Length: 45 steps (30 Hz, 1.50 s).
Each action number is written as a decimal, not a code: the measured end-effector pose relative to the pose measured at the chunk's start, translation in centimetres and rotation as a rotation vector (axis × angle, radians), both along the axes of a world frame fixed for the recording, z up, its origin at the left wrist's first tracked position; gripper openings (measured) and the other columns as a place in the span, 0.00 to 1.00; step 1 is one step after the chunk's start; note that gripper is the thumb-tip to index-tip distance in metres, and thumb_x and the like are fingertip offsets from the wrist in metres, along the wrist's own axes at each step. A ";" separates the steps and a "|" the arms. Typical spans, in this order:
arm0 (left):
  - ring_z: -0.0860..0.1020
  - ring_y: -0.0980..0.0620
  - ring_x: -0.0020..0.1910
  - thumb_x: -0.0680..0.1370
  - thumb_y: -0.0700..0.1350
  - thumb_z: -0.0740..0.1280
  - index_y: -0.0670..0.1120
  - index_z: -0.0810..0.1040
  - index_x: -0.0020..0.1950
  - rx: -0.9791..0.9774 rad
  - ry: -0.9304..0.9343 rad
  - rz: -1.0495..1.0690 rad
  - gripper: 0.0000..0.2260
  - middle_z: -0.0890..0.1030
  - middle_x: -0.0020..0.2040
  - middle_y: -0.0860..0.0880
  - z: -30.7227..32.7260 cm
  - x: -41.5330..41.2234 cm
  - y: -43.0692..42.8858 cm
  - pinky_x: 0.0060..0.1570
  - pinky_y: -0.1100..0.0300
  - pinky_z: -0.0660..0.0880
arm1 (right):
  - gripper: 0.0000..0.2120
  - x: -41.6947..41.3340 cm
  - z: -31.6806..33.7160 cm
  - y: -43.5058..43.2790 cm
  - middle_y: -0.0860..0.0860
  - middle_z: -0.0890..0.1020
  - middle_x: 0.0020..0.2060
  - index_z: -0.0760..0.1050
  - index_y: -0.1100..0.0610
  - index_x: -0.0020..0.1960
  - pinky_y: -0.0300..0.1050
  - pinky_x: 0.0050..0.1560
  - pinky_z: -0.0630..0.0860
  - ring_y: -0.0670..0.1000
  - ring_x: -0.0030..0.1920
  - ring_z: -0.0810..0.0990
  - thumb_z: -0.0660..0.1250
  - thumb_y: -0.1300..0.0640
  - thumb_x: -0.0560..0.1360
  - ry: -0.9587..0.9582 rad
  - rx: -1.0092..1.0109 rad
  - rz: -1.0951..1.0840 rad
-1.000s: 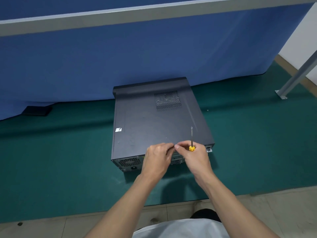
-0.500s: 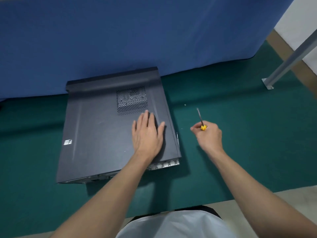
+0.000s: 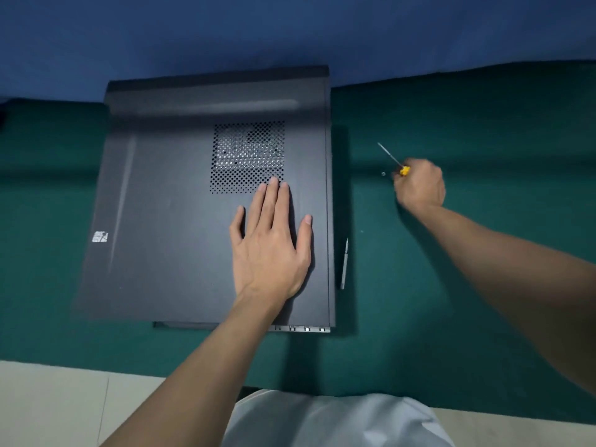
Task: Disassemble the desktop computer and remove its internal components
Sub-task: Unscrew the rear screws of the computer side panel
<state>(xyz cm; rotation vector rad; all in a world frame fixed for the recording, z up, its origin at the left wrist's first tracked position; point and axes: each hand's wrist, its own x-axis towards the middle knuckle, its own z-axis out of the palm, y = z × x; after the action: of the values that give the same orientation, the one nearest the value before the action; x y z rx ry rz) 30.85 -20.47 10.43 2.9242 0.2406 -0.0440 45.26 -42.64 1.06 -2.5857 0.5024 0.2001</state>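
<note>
Head view: a desktop computer [image 3: 167, 204] lies flat beneath the left hand [image 3: 271, 246], whose straight fingers press its smooth panel. The right hand [image 3: 419, 185], off to the right, grips a screwdriver [image 3: 392, 159]. The panel is probably stiff and light, the case heavy. Grasp the panel's near edge.

Open mat [image 3: 387, 317] right of case [image 3: 167, 221], grey tool [image 3: 344, 264] alongside

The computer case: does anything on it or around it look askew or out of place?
Yes. The side panel sits askew: at the near edge the chassis shows below only its right part. A small loose screw lies on the green mat beside the right hand, which grips a screwdriver.
</note>
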 end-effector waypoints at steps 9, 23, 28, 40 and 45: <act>0.51 0.57 0.78 0.81 0.60 0.48 0.48 0.59 0.78 -0.003 -0.009 0.003 0.28 0.57 0.78 0.53 0.0 -0.1 0.0 0.75 0.51 0.49 | 0.06 1.1 -1.2 -0.4 0.59 0.81 0.47 0.78 0.56 0.50 0.50 0.44 0.76 0.62 0.47 0.79 0.67 0.56 0.74 0.089 0.008 0.007; 0.63 0.53 0.74 0.81 0.47 0.60 0.44 0.74 0.69 -0.252 -0.174 -0.050 0.17 0.69 0.73 0.49 0.7 -1.1 1.1 0.72 0.55 0.55 | 0.07 -15.9 6.9 3.6 0.53 0.81 0.40 0.73 0.56 0.49 0.48 0.41 0.76 0.54 0.37 0.81 0.65 0.53 0.77 -0.001 0.462 -0.213; 0.67 0.50 0.72 0.80 0.40 0.62 0.41 0.76 0.67 -0.346 -0.188 -0.108 0.15 0.73 0.70 0.47 1.0 -4.2 1.8 0.70 0.55 0.60 | 0.08 -23.0 8.5 7.3 0.49 0.80 0.31 0.75 0.53 0.43 0.43 0.32 0.73 0.42 0.23 0.75 0.63 0.52 0.79 -0.034 0.595 -0.243; 0.76 0.45 0.46 0.74 0.55 0.71 0.49 0.73 0.40 -0.520 -0.148 0.538 0.13 0.78 0.41 0.50 1.8 -12.5 0.2 0.43 0.53 0.70 | 0.13 -32.4 9.1 11.7 0.47 0.76 0.32 0.75 0.57 0.44 0.50 0.37 0.68 0.50 0.32 0.70 0.58 0.51 0.81 0.036 0.826 -0.306; 0.81 0.44 0.37 0.74 0.61 0.69 0.45 0.74 0.29 -0.934 0.066 0.868 0.23 0.81 0.32 0.45 1.5 -12.8 -0.2 0.43 0.51 0.79 | 0.13 -34.2 9.3 12.0 0.44 0.72 0.25 0.76 0.55 0.44 0.42 0.26 0.62 0.45 0.22 0.65 0.58 0.49 0.81 0.074 0.983 -0.387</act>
<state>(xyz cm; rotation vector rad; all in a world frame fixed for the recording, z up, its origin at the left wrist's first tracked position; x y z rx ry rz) 18.05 -20.67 11.90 1.7209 1.1117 -0.0866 11.09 -30.62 10.38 -1.5038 0.6961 0.3107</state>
